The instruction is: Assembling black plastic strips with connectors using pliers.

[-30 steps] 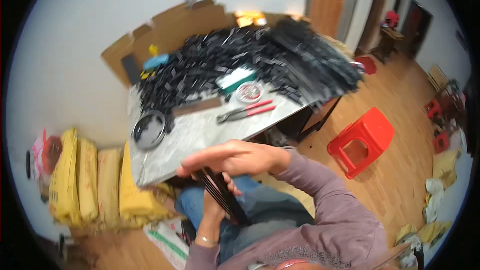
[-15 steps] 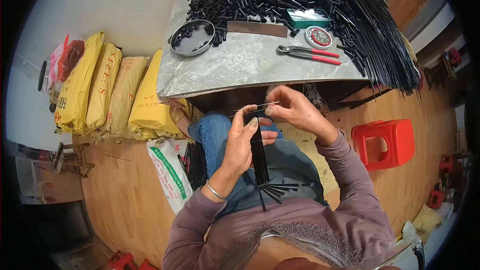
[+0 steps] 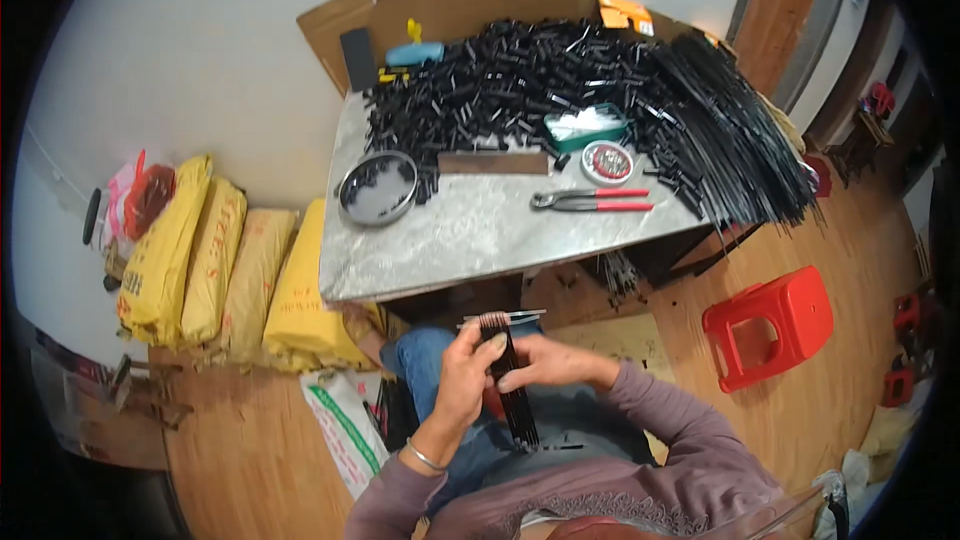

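My left hand (image 3: pixel 462 376) pinches the upper part of a bundle of thin black rods (image 3: pixel 518 414), held in front of my lap with its lower end toward me. My right hand (image 3: pixel 558 364) grips the same bundle from the right, its thumb across the front; most of its fingers are hidden behind the rods. Across the bundle's top lie thin silvery rods (image 3: pixel 528 317), sticking out to both sides. Small black pieces show at the bundle's lower end, too blurred to make out.
Ahead stands a grey table (image 3: pixel 460 250) with a heap of black tubes (image 3: pixel 500 80), long black rods (image 3: pixel 735 140), red-handled pincers (image 3: pixel 595 202), a round metal tray (image 3: pixel 378 190) and a green box (image 3: pixel 590 130). Yellow sacks (image 3: pixel 225 270) stand left, a red stool (image 3: pixel 770 325) right.
My right hand has come down from the silvery rod at the top onto the bundle. The view has tilted up, so table and hands sit lower. The lower ends, fanned out before, look closer together.
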`<state>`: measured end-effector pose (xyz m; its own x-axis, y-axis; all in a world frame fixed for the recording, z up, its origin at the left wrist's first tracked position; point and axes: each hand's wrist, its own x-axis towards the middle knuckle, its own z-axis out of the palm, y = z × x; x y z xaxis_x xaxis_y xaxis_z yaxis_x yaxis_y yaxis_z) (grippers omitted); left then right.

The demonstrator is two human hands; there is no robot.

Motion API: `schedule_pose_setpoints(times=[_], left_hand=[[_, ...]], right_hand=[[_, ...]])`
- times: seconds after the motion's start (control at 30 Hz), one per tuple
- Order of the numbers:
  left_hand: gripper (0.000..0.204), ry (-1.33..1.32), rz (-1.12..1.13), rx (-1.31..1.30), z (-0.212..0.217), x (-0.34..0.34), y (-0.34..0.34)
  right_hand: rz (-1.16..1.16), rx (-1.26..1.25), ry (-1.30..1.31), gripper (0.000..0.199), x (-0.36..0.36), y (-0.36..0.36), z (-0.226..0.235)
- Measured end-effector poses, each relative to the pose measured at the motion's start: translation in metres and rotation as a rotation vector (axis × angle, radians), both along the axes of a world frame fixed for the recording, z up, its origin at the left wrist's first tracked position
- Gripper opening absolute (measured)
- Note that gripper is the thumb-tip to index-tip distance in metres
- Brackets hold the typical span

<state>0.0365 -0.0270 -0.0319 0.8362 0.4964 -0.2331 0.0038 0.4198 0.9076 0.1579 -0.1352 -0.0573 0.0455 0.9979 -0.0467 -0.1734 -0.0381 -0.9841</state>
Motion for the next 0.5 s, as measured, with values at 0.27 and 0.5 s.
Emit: schedule_pose_setpoints(times=[0.27,0.5], left_hand=[[0.046,0.085,-0.356,-0.266,-0.006,0.003,0.033],[0.025,0.101,-0.211,0.578,0.061,0.138,0.119]], right_hand=[[-0.236,-0.138,0.695,0.03,-0.023,0.001,-0.001],[-0.26,-0.171,0.764,0.037,0.001,0.004,-0.006]])
